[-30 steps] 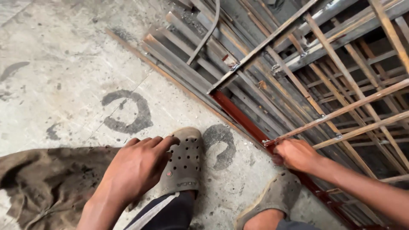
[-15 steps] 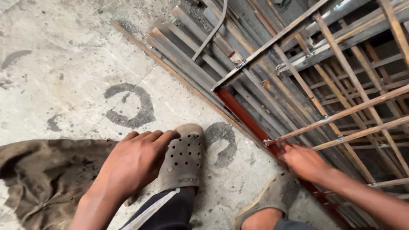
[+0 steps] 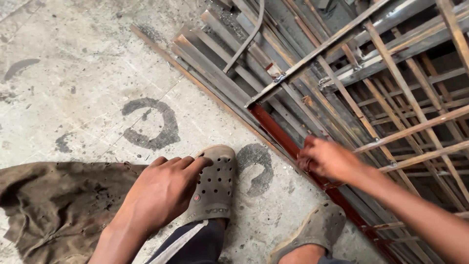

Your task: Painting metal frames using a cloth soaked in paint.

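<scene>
Red steel bar (image 3: 278, 132) lies on the concrete floor (image 3: 88, 63), running diagonally from the upper middle down toward the lower right, along the edge of a stack of grey metal strips (image 3: 215, 68). Its lower stretch passes under the right hand (image 3: 328, 159) and on past the right foot. The right hand hovers over this bar where a thin rusty rod (image 3: 415, 128) of the metal grid frame (image 3: 391, 83) meets it. That hand is blurred; its fingers look curled inward, but I cannot tell whether they grip the bar, the rod, or nothing.

The left hand (image 3: 163, 193) rests palm down, fingers stretched out and close together, holding nothing. Its fingertips lie on the inner edge of a grey perforated clog (image 3: 215, 188) worn on the left foot, and the wrist sits above a dirty brown cloth (image 3: 53, 205) spread on the floor to the left. A dark trouser leg with a white stripe (image 3: 188, 242) shows below the clog. A second worn clog (image 3: 317, 230) on the right foot sits just beside the red bar.

Dark curved stains (image 3: 159, 124) mark the floor ahead of the left hand, and another ring-shaped stain (image 3: 256, 164) lies between the left clog and the bar. A bent grey rod (image 3: 249, 36) rests across the metal strips.
</scene>
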